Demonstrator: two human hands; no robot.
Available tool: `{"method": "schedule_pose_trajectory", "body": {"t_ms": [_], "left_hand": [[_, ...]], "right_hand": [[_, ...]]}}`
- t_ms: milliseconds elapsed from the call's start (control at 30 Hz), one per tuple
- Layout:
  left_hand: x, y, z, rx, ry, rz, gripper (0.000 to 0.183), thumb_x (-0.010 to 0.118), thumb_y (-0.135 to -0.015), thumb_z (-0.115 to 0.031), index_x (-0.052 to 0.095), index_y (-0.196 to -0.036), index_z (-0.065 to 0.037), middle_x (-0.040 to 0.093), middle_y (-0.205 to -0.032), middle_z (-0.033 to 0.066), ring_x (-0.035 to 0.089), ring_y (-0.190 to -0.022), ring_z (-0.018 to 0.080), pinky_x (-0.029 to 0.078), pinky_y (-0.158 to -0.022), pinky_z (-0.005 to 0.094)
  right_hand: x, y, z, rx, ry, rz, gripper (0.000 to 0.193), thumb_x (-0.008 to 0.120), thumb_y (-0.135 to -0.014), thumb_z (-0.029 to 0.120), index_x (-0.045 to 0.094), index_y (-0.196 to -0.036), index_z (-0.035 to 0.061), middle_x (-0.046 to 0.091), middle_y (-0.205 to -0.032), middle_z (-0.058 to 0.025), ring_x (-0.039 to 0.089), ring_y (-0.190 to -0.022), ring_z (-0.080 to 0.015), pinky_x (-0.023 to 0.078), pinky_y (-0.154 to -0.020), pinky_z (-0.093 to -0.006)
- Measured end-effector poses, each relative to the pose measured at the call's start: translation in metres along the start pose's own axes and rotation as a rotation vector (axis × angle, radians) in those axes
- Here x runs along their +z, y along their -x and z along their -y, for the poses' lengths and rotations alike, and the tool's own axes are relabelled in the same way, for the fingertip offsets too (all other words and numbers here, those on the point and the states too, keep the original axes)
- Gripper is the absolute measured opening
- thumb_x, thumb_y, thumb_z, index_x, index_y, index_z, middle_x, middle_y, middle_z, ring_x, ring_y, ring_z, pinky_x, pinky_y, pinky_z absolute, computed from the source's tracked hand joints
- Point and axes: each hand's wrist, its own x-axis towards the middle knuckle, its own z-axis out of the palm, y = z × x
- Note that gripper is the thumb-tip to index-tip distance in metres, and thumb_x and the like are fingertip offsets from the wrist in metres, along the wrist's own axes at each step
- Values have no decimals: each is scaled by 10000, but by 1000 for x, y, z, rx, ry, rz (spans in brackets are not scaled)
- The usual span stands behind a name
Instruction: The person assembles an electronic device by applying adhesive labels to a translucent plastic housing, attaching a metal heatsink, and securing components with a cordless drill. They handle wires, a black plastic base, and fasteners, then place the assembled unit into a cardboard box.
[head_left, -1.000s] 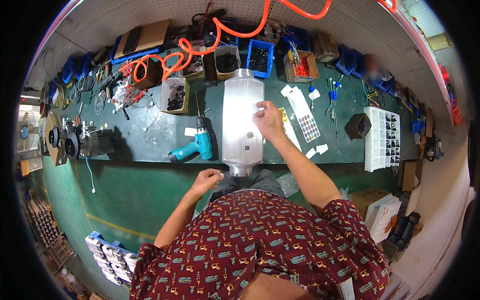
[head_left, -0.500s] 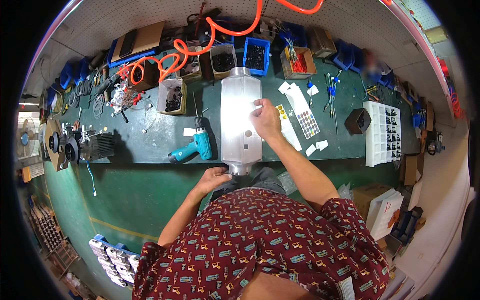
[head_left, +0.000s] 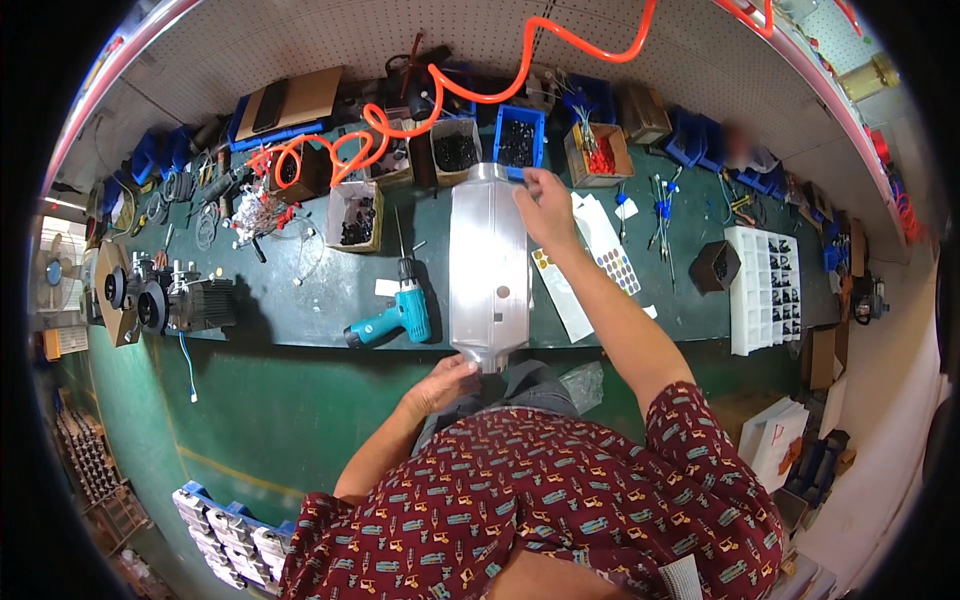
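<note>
A silver metal casing [head_left: 488,265] with a narrow neck at each end lies lengthwise before me. Its near end juts past the bench edge over my lap, and a round and a square hole show in its lower part. My left hand [head_left: 446,385] grips the near neck, thumb on top. At the far right corner, the curled fingers of my right hand [head_left: 546,210] hold the casing beside its far neck. A teal cordless drill [head_left: 398,315] with a long bit lies to the left. Sticker sheets [head_left: 568,300] lie under and beside my right forearm.
Boxes of small black parts [head_left: 353,215], a blue bin [head_left: 518,140] and a box with red parts [head_left: 598,155] line the back. An orange coiled hose [head_left: 490,98] hangs above. Motors [head_left: 195,300] stand left; a white compartment tray [head_left: 762,290] stands right.
My right hand has slid from the casing's right side to its far end. My left hand has closed on the near neck. The whole view has shifted slightly.
</note>
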Motion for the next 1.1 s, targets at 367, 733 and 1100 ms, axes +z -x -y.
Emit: {"method": "schedule_pose_trajectory", "body": {"t_ms": [367,733,1100], "left_hand": [[43,-8,18,133,148,-103,769,819,-848,-372,451,-1440,-46,589,-1346,115,587,-1200,278,479,-1068,477],[115,-29,28,347,-657,-934,1007,929,-680,-470,418,-1314,122,613,-1223,264,626,-1110,308,509,-963,400],[113,-27,37,297,-12,-625,492,843,-836,-174,577,-1217,-11,664,-992,63,616,-765,127,554,-670,291]], "right_hand": [[70,-105,-30,110,140,705,471,695,-872,451,769,-1040,18,740,-1067,-226,696,-1050,-386,536,-927,-437],[59,-118,-70,309,-28,841,370,730,-881,374,749,-895,5,711,-845,-81,622,-763,-153,513,-711,-340],[59,-133,-74,223,39,1003,451,640,-908,402,751,-924,-35,736,-917,-164,666,-830,-224,511,-781,-397]]}}
